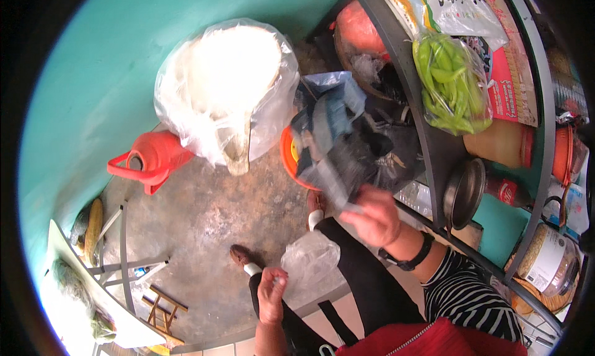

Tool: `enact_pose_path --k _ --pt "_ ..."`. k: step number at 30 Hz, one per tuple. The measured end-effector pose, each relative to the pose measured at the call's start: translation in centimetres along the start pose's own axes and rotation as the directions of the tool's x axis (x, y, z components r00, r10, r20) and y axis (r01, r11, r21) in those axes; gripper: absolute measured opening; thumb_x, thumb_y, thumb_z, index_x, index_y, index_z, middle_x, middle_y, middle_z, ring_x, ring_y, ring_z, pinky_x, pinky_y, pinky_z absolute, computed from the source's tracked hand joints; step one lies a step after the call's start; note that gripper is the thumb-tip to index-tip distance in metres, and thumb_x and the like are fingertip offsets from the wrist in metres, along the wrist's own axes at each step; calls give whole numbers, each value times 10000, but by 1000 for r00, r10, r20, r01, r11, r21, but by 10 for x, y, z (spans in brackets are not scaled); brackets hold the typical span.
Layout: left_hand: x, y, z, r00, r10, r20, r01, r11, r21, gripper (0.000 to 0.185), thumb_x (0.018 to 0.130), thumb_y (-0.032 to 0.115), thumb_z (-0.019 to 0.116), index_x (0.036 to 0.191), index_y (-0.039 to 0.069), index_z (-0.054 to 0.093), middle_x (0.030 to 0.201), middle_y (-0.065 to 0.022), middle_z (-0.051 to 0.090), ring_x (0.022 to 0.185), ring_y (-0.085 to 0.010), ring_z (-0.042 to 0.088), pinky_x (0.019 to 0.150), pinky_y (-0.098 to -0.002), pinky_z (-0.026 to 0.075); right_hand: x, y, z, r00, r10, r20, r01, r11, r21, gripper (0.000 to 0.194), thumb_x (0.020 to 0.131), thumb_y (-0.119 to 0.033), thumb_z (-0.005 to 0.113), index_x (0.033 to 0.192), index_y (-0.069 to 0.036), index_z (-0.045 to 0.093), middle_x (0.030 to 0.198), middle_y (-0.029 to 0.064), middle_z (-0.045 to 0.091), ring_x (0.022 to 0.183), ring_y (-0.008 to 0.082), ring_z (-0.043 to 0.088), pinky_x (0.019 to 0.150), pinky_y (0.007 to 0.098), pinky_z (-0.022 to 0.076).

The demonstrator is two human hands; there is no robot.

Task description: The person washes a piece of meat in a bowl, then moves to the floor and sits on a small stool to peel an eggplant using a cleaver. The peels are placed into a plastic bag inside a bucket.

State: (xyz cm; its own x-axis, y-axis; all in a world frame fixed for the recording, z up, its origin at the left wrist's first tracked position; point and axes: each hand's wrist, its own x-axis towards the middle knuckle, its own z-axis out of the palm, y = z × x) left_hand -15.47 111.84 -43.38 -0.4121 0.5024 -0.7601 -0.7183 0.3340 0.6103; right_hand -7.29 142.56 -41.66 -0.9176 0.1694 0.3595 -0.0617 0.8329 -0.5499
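My left hand (271, 288) is low in the middle, its thumb and fingertips pinched at the edge of a clear plastic bag (312, 258). The thin, crumpled bag hangs beside my knees. My right hand (374, 216), with a black wristband, is blurred by motion. Its fingers are closed on a grey, flat, elongated thing (334, 184), too blurred to name. Beyond that are dark plastic bags (390, 147) and a blue-grey bag (339, 100). An orange basin (287, 156) is partly hidden under them.
A large clear-wrapped container (179, 98) with an overexposed top stands by the green wall, beside a red thermos jug (158, 158). At right, a metal rack (425, 170) holds bagged green peppers (451, 84) and a metal pan (465, 193). A small wooden stool (160, 309) stands lower left.
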Motion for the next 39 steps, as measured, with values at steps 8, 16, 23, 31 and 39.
enact_pose_path --k 8,16,23,31,39 --pt "-56 1 -83 967 -200 -155 104 873 -477 676 958 566 468 1349 16 495 1256 -134 596 1116 -236 583 983 -381 446 11 -158 46 895 -444 43 345 750 564 264 721 -122 665 957 -10 628 1033 100 559 1027 273 529 938 402 507" --pt "-162 -55 -198 854 -435 -286 149 731 -665 405 955 393 577 1169 52 618 1039 -39 677 894 -148 642 774 -299 511 6 -268 91 634 -773 25 412 364 835 174 683 -107 627 829 -21 589 983 91 557 964 250 537 901 371 526" --pt "-222 -99 -238 799 -376 -470 -27 757 -653 168 854 75 666 1012 22 644 898 -37 690 759 -124 656 664 -248 515 11 -331 122 512 -829 226 298 418 858 142 687 -107 625 811 -40 612 971 81 585 970 255 564 903 389 510" --pt "-360 -108 -254 638 -347 -687 -442 565 -696 220 887 65 658 1102 28 634 1022 -63 690 908 -164 665 834 -308 530 31 -393 148 298 -619 727 -20 757 653 138 691 -83 619 822 -88 660 857 72 582 914 285 562 787 368 496" --pt "-461 -133 -257 432 -134 -892 -616 679 -400 185 894 65 664 1076 45 689 1067 -12 661 1027 -121 578 908 -285 435 66 -466 243 159 -448 880 -219 853 474 180 745 5 561 873 -72 661 993 85 663 970 265 631 859 365 511"
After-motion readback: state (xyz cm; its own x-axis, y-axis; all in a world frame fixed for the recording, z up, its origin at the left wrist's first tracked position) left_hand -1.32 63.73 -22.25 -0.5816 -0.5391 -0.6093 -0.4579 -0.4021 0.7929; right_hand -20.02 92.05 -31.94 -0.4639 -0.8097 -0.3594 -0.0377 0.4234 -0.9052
